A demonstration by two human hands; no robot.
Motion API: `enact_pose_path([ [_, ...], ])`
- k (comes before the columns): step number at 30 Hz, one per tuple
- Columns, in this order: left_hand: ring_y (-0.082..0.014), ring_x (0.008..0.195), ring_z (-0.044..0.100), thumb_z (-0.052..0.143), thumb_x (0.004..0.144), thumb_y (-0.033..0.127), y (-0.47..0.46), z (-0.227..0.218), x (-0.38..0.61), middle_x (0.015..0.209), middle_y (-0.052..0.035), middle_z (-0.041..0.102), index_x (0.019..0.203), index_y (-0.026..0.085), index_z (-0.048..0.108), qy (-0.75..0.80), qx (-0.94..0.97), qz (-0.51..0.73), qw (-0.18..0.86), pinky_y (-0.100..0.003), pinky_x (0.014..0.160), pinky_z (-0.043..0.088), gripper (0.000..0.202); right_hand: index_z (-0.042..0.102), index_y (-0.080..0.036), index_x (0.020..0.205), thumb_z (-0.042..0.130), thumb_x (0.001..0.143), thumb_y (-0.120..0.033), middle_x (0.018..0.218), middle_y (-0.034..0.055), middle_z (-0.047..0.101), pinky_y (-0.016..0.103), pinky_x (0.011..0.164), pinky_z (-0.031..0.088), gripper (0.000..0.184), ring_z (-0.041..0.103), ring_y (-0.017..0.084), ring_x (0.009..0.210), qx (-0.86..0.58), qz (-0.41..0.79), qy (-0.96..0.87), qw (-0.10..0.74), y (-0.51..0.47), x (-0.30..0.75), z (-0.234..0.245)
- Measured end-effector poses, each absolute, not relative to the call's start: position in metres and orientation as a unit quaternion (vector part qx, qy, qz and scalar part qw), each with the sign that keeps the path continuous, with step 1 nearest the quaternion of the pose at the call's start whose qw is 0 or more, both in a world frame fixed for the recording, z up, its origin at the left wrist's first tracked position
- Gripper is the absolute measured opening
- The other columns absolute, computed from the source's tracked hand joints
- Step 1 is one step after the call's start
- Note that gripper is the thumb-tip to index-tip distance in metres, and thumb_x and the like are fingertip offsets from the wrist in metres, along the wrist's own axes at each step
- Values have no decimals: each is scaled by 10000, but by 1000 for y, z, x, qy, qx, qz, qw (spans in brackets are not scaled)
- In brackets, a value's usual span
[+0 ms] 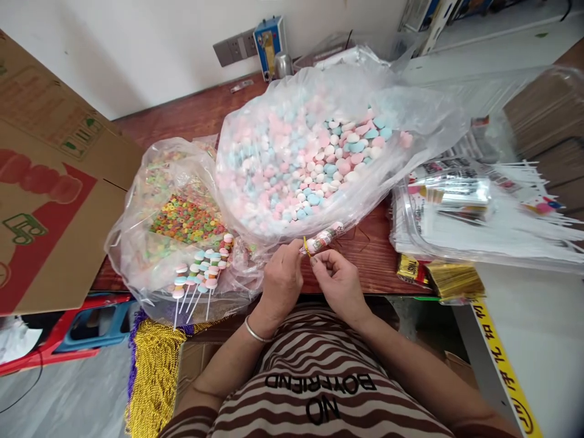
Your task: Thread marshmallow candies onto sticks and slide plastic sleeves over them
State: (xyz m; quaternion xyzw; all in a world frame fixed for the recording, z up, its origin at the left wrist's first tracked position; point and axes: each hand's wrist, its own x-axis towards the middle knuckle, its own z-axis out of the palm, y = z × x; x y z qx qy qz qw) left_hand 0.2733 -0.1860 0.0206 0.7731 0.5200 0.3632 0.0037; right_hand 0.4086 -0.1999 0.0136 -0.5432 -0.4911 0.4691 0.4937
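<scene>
My left hand (283, 277) and my right hand (338, 280) meet at the near edge of the wooden table (369, 249). Both pinch the base of a wrapped candy skewer (325, 237) that points up and right. A gold twist tie (306, 246) sits at the pinched end, between my fingertips. Both hands are closed. A silver bangle is on my left wrist.
A big clear bag of pink, blue and white candies (314, 158) lies behind the hands. At left sit a bag of coloured ring candies (187, 219) and several finished skewers (201, 274). Cardboard box (45, 182) far left; clear sleeves (479, 213), gold ties (451, 281) right.
</scene>
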Motion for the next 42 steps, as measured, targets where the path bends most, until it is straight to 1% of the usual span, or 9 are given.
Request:
enact_pose_path([
  [7, -165, 763, 603, 515, 968, 136, -188, 26, 272, 823, -52, 669, 1121, 207, 738, 531, 735, 404, 116, -275, 712, 465, 280, 577, -209, 743, 603, 903, -417, 628, -19, 570, 255, 541, 410, 264, 486, 128, 561, -545, 472, -491, 489, -199, 409, 10],
  [11, -144, 711, 588, 694, 887, 271, -185, 31, 277, 782, -34, 686, 913, 189, 760, 547, 561, 477, 398, -265, 669, 466, 108, 598, -207, 860, 588, 932, -406, 723, 11, 649, 272, 609, 459, 211, 569, 155, 640, -546, 425, -521, 500, -195, 407, 2],
  [14, -68, 520, 432, 827, 745, 396, -181, 31, 281, 642, 17, 579, 778, 145, 698, 483, 350, 499, 628, -206, 496, 332, 284, 606, -206, 925, 568, 959, -362, 801, 30, 683, 291, 658, 490, 164, 620, 171, 688, -534, 386, -563, 499, -190, 408, 0],
  [18, -25, 498, 378, 921, 610, 351, -175, 34, 281, 625, 40, 516, 714, 118, 621, 427, 218, 515, 710, -163, 459, 265, 395, 651, -200, 1037, 532, 998, -319, 975, 63, 700, 325, 821, 534, 173, 666, 201, 900, -494, 364, -609, 503, -185, 416, 10],
  [22, -22, 494, 370, 932, 594, 335, -174, 36, 281, 609, 44, 508, 716, 116, 617, 422, 213, 524, 708, -156, 458, 263, 402, 632, -216, 1269, 516, 1007, -309, 1241, 95, 675, 378, 984, 516, 302, 633, 229, 1141, -456, 395, -628, 491, -185, 421, 26],
  [27, -77, 517, 452, 781, 810, 415, -181, 28, 281, 596, 28, 554, 811, 158, 699, 491, 390, 539, 562, -205, 507, 371, 270, 730, -191, 987, 607, 955, -338, 951, 55, 740, 349, 886, 527, 195, 678, 216, 936, -471, 459, -567, 495, -184, 416, 24],
  [32, -197, 903, 691, 591, 957, 292, -183, 18, 267, 959, -89, 762, 1011, 219, 759, 475, 696, 477, 251, -338, 826, 559, 191, 724, -184, 888, 691, 873, -405, 859, 55, 747, 370, 811, 530, 224, 672, 228, 822, -508, 464, -515, 510, -183, 420, 14],
  [37, -213, 1001, 707, 527, 1001, 254, -171, 21, 256, 931, -70, 757, 952, 240, 730, 372, 726, 510, 273, -449, 972, 557, 209, 657, -202, 810, 764, 821, -465, 778, 6, 652, 296, 674, 498, 285, 585, 164, 708, -398, 606, -496, 478, -187, 427, 21],
  [42, -275, 1349, 560, 624, 949, 194, -182, 57, 248, 1206, -77, 735, 951, 291, 779, 300, 813, 458, 201, -513, 1080, 499, 183, 568, -206, 729, 724, 830, -522, 649, -34, 545, 260, 543, 418, 367, 479, 125, 565, -306, 736, -468, 381, -183, 437, 34],
])
